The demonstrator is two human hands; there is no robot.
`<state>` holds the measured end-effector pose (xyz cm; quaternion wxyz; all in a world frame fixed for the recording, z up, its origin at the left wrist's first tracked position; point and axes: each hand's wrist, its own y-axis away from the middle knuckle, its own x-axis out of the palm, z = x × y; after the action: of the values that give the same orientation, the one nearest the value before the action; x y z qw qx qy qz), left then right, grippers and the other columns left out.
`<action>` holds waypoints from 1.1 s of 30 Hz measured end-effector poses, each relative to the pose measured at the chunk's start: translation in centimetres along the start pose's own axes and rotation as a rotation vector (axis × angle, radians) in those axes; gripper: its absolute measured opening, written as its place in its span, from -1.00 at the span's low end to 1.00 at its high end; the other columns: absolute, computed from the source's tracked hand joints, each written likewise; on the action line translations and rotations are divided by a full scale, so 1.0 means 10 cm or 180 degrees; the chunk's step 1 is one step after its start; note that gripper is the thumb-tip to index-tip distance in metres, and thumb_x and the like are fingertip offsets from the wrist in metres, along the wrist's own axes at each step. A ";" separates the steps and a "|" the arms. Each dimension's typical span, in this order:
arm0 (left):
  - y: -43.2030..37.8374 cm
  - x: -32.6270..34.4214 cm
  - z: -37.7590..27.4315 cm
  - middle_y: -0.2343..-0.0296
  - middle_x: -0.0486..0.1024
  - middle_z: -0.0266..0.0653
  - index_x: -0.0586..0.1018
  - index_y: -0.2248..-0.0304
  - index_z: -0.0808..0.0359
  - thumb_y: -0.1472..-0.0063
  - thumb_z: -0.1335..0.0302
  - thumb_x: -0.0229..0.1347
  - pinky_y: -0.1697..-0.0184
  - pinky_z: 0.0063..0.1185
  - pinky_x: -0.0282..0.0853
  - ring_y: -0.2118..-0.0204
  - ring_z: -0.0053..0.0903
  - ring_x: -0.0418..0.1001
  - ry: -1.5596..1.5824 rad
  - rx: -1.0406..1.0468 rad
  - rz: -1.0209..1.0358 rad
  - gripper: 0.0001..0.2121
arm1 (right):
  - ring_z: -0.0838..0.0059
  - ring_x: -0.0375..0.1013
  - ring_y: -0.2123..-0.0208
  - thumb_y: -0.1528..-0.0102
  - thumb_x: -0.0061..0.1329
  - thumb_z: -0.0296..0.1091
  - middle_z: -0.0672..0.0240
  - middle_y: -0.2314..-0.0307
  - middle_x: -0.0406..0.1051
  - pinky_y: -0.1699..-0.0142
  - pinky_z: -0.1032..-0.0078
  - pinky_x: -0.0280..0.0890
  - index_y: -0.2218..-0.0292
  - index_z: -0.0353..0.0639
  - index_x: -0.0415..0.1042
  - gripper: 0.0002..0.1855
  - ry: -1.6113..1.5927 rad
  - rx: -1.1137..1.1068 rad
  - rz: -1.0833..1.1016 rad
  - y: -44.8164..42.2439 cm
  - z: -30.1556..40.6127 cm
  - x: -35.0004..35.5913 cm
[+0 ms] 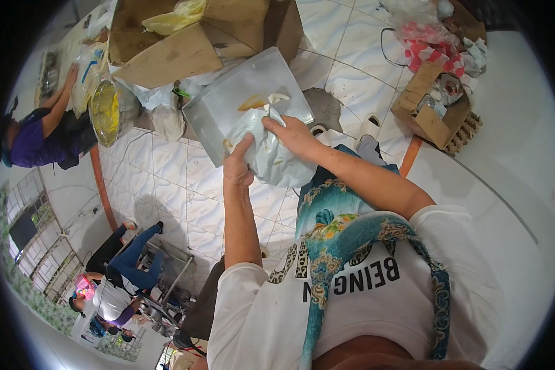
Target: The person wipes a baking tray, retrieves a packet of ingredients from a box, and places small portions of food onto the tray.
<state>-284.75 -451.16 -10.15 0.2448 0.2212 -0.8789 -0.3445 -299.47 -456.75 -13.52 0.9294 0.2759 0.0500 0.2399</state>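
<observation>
Both my hands hold a pale plastic bag [277, 159] over the near edge of a shallow metal tray [226, 97]. My left hand [238, 164] grips the bag's left side, thumb uppermost. My right hand [296, 138] pinches the bag near its top, where a small piece of whitish material sticks out. What the bag contains is hidden. On the tray's surface lie an orange-brown smear [252, 102] and a whitish scrap [278, 97]. The tray leans or rests beside a large open cardboard box [166, 58].
A co-worker in purple [34, 138] reaches over bags beside a clear bowl of yellow stuff [106, 113]. Several people are near a metal-framed table [178, 277] at lower left. A small cardboard box [430, 106] stands at right, and the tiled floor has a dark patch [323, 108].
</observation>
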 end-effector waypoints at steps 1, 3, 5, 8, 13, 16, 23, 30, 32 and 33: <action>0.00 0.01 0.01 0.21 0.40 -0.11 0.34 0.10 0.42 -0.06 0.51 0.05 0.11 -0.41 0.35 0.18 -0.32 0.41 -0.0087 0.0051 -0.0031 -0.62 | 0.23 0.39 0.41 -0.03 -0.22 0.18 0.17 0.50 0.41 0.26 0.38 0.22 0.31 -0.23 0.43 -0.43 -0.0035 -0.0087 -0.0074 -0.01 -0.01 0.00; 0.00 0.03 0.01 0.21 0.40 -0.12 0.34 0.11 0.42 -0.05 0.51 0.06 0.12 -0.42 0.36 0.19 -0.34 0.41 -0.0198 0.0079 -0.0020 -0.62 | 0.44 0.35 0.42 -0.08 -0.20 0.07 0.29 0.47 0.41 0.28 0.52 0.21 0.29 -0.27 0.42 -0.50 -0.0351 0.0158 0.0097 -0.06 -0.02 -0.04; -0.01 0.06 0.02 0.23 0.41 -0.11 0.35 0.12 0.45 -0.03 0.51 0.07 0.16 -0.45 0.36 0.22 -0.36 0.42 -0.0247 0.0121 -0.0048 -0.61 | 0.53 0.35 0.43 -0.08 -0.17 0.02 0.32 0.46 0.41 0.29 0.57 0.21 0.30 -0.28 0.43 -0.53 -0.0774 0.0278 0.0160 -0.09 -0.01 -0.04; -0.02 0.11 0.00 0.28 0.43 -0.07 0.36 0.16 0.52 -0.01 0.51 0.09 0.23 -0.49 0.39 0.29 -0.37 0.45 -0.0250 0.0184 -0.0026 -0.62 | 0.50 0.37 0.44 -0.04 -0.13 0.03 0.28 0.49 0.43 0.29 0.54 0.23 0.36 -0.29 0.45 -0.54 -0.1394 0.0278 0.0092 -0.13 0.00 -0.01; -0.03 0.19 -0.11 0.29 0.43 -0.10 0.35 0.16 0.46 -0.02 0.54 0.05 0.22 -0.48 0.41 0.28 -0.37 0.45 -0.0418 0.0110 0.0218 -0.65 | 0.52 0.38 0.50 -0.05 -0.14 -0.06 0.27 0.52 0.43 0.36 0.52 0.24 0.38 -0.36 0.45 -0.56 -0.1415 0.0586 0.0026 -0.19 0.02 -0.01; -0.03 0.19 -0.12 0.31 0.45 -0.07 0.39 0.20 0.53 -0.01 0.54 0.08 0.25 -0.49 0.39 0.32 -0.37 0.46 -0.0496 0.0087 0.0108 -0.66 | 0.49 0.38 0.53 -0.05 -0.16 -0.11 0.25 0.53 0.42 0.39 0.49 0.25 0.40 -0.38 0.45 -0.59 -0.1584 0.0550 -0.0064 -0.22 -0.03 0.03; -0.06 0.20 -0.09 0.33 0.45 -0.09 0.39 0.20 0.51 -0.02 0.55 0.04 0.25 -0.48 0.40 0.31 -0.36 0.46 -0.0410 0.0013 0.0165 -0.68 | 0.38 0.41 0.51 -0.02 -0.22 -0.15 0.15 0.54 0.41 0.39 0.45 0.27 0.41 -0.42 0.43 -0.59 -0.1649 0.0863 -0.0151 -0.34 -0.18 0.04; -0.19 0.05 -0.05 0.26 0.42 -0.06 0.32 0.11 0.46 -0.06 0.54 -0.03 0.16 -0.41 0.40 0.22 -0.29 0.44 0.0164 -0.0511 0.0260 -0.64 | 0.33 0.43 0.43 -0.04 -0.27 -0.22 0.12 0.43 0.40 0.33 0.42 0.30 0.30 -0.43 0.35 -0.61 -0.1933 0.1269 -0.0044 -0.35 -0.21 0.01; -0.24 -0.01 -0.05 0.24 0.41 -0.04 0.31 0.09 0.45 -0.07 0.54 -0.04 0.13 -0.40 0.39 0.20 -0.27 0.43 0.0286 -0.0711 0.0313 -0.63 | 0.34 0.42 0.40 -0.04 -0.27 -0.22 0.13 0.40 0.39 0.31 0.42 0.31 0.26 -0.39 0.33 -0.62 -0.2035 0.1339 -0.0042 -0.34 -0.21 0.02; -0.26 -0.03 -0.06 0.23 0.41 -0.03 0.31 0.09 0.45 -0.07 0.54 -0.04 0.12 -0.39 0.39 0.19 -0.27 0.43 0.0317 -0.0805 0.0328 -0.63 | 0.34 0.42 0.38 -0.04 -0.26 -0.22 0.15 0.39 0.39 0.29 0.42 0.31 0.24 -0.37 0.33 -0.63 -0.2082 0.1282 -0.0057 -0.34 -0.25 0.02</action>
<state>-283.61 -452.97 -11.71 0.3314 0.1599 -0.8254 -0.4281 -298.43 -457.93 -17.44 0.8255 0.5145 -0.2006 0.1164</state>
